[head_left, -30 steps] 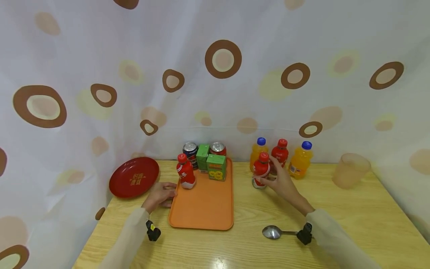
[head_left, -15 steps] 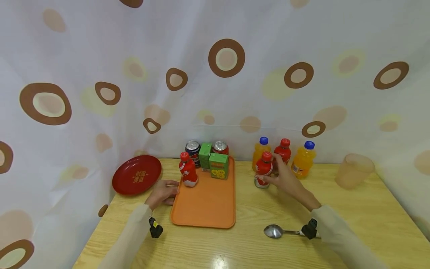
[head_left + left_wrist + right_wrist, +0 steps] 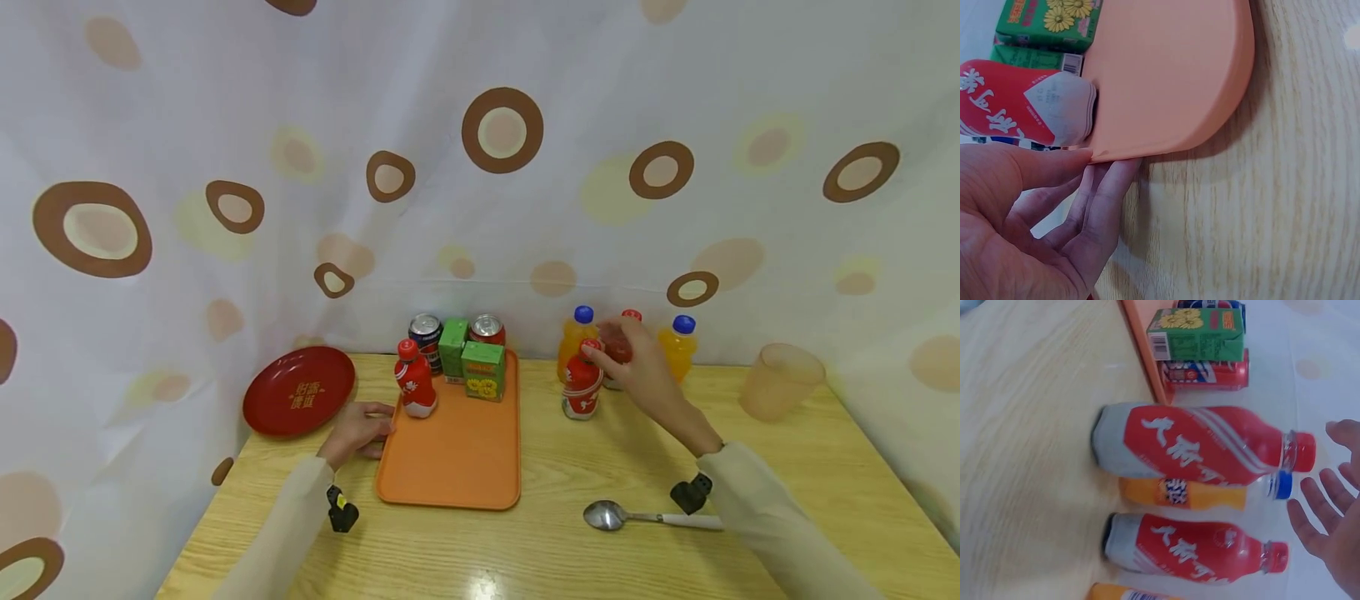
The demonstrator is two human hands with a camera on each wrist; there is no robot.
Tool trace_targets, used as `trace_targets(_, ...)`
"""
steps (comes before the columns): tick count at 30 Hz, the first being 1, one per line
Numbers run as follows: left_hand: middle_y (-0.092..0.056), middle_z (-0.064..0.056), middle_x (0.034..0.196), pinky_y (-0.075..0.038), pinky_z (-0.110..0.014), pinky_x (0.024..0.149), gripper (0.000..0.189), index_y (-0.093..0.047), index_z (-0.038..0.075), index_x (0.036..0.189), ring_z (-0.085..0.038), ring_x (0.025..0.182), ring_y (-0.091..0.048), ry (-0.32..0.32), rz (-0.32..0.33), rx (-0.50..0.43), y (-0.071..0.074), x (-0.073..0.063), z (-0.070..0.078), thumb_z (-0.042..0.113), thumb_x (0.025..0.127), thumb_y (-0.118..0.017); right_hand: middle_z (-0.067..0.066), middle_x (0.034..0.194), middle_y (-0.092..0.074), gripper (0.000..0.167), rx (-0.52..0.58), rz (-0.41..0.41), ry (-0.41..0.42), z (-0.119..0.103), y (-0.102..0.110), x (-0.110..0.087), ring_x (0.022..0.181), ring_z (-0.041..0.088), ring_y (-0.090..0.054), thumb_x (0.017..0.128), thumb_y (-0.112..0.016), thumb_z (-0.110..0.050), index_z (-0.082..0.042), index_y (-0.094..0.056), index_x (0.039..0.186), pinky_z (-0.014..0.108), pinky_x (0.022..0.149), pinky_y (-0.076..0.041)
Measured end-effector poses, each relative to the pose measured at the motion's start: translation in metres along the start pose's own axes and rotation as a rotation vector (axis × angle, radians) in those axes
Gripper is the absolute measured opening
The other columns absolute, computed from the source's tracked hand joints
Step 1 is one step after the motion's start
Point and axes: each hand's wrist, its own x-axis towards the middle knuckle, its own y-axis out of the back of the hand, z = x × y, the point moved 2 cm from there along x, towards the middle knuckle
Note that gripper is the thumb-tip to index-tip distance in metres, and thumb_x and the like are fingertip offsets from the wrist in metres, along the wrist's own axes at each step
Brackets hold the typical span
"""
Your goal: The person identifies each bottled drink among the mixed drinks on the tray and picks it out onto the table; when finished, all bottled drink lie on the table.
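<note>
My left hand [image 3: 363,429] pinches the left rim of the orange tray [image 3: 457,467]; in the left wrist view the thumb lies over the rim and the fingers are under it. A red-and-white drink bottle [image 3: 416,392] stands upright on the tray, with green drink cartons [image 3: 484,372] and two cans [image 3: 425,327] behind. Right of the tray, another red drink bottle [image 3: 1191,444] stands upright on the table. My right hand [image 3: 648,375] is around its cap level, and the right wrist view shows the fingers spread, apart from the cap. Behind, a third red bottle [image 3: 1185,547] is partly hidden by this hand.
Orange drink bottles with blue caps [image 3: 575,337] stand beside the red ones. A translucent cup [image 3: 782,383] is at the far right, and a spoon [image 3: 606,516] lies near the front. At left, a red plate [image 3: 277,400] leans near the patterned curtain [image 3: 187,317].
My right hand has let go of the red drink bottle's body and risen to its cap. The bottle remains upright in place. My left hand stays on the tray's rim.
</note>
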Motion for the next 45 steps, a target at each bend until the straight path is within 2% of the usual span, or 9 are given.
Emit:
trace_targets(4,-0.073,-0.025,0.115,-0.066,-0.037,0.066,0.042,-0.061,-0.012,0.136,-0.026,0.092,-0.075,0.005,-0.008,-0.002,0.001,0.002,-0.002,0.003,0.098,-0.065,0.019,0.116,-0.068,0.035,0.002,0.016,0.062,-0.007,-0.007,0.005,0.107,0.034,-0.065,0.095,-0.077,-0.009,0.004,-0.063,0.124,0.022,0.092,-0.053)
trace_targets(8,-0.073,-0.025,0.116,-0.066,-0.037,0.065,0.041,-0.061,-0.010,0.137,-0.025,0.092,-0.075,0.014,-0.001,0.002,-0.001,0.003,-0.002,0.003,0.098,-0.064,0.019,0.117,-0.068,0.030,0.013,0.013,0.114,-0.016,-0.017,0.010,0.107,0.032,-0.065,0.095,-0.076,-0.006,0.001,-0.064,0.122,0.050,0.092,-0.058)
trace_targets(9,-0.073,-0.024,0.115,-0.066,-0.037,0.065,0.041,-0.062,-0.010,0.136,-0.025,0.091,-0.075,0.012,-0.001,0.004,-0.001,0.004,-0.002,0.003,0.098,-0.064,0.019,0.116,-0.068,0.030,0.025,0.017,0.122,-0.018,-0.020,0.011,0.106,0.032,-0.065,0.095,-0.076,-0.006,0.002,-0.064,0.121,0.052,0.092,-0.058)
trace_targets(15,-0.075,-0.023,0.111,-0.065,-0.036,0.064,0.040,-0.062,-0.010,0.136,-0.024,0.090,-0.075,0.006,-0.007,-0.004,-0.002,0.004,-0.004,0.004,0.099,-0.063,0.013,0.109,-0.068,0.022,0.100,0.019,0.179,-0.026,-0.042,0.020,0.101,0.027,-0.065,0.096,-0.074,-0.005,-0.001,-0.066,0.117,0.040,0.090,-0.059)
trace_targets(19,-0.075,-0.024,0.111,-0.065,-0.037,0.064,0.039,-0.063,-0.011,0.135,-0.026,0.091,-0.076,0.003,0.006,-0.003,-0.002,0.002,-0.005,0.003,0.098,-0.063,0.013,0.106,-0.069,0.020,0.164,-0.006,0.223,-0.029,-0.063,0.019,0.098,0.026,-0.066,0.095,-0.074,-0.001,0.000,-0.067,0.114,0.043,0.084,-0.061)
trace_targets(25,-0.076,-0.023,0.110,-0.066,-0.037,0.064,0.037,-0.065,-0.010,0.132,-0.026,0.092,-0.076,0.001,0.012,-0.015,-0.005,0.004,-0.008,0.003,0.098,-0.064,0.012,0.101,-0.068,0.016,0.193,-0.034,0.179,-0.030,-0.091,0.013,0.093,0.025,-0.066,0.094,-0.075,0.000,0.001,-0.067,0.108,0.048,0.080,-0.062)
trace_targets(31,-0.075,-0.023,0.111,-0.065,-0.036,0.065,0.040,-0.062,-0.012,0.134,-0.024,0.091,-0.076,-0.003,-0.008,-0.038,-0.003,0.000,-0.009,0.003,0.097,-0.063,0.013,0.101,-0.068,0.018,0.231,-0.075,0.158,-0.039,-0.114,0.013,0.092,0.026,-0.066,0.094,-0.075,0.001,0.005,-0.067,0.110,0.037,0.080,-0.062)
trace_targets(37,-0.075,-0.021,0.109,-0.065,-0.036,0.063,0.038,-0.065,-0.010,0.133,-0.021,0.087,-0.075,-0.004,0.016,-0.038,-0.002,0.001,-0.009,0.003,0.097,-0.064,0.016,0.102,-0.069,0.022,0.265,-0.081,0.151,-0.052,-0.131,0.017,0.086,0.024,-0.066,0.095,-0.076,-0.004,0.007,-0.067,0.113,0.026,0.072,-0.058)
trace_targets(45,-0.075,-0.020,0.107,-0.065,-0.037,0.062,0.036,-0.066,-0.009,0.131,-0.021,0.087,-0.074,-0.009,0.031,-0.029,0.001,0.002,-0.007,0.002,0.097,-0.065,0.013,0.101,-0.069,0.025,0.306,-0.077,0.114,-0.066,-0.154,0.022,0.092,0.025,-0.067,0.095,-0.076,-0.005,0.005,-0.067,0.115,0.037,0.076,-0.063)
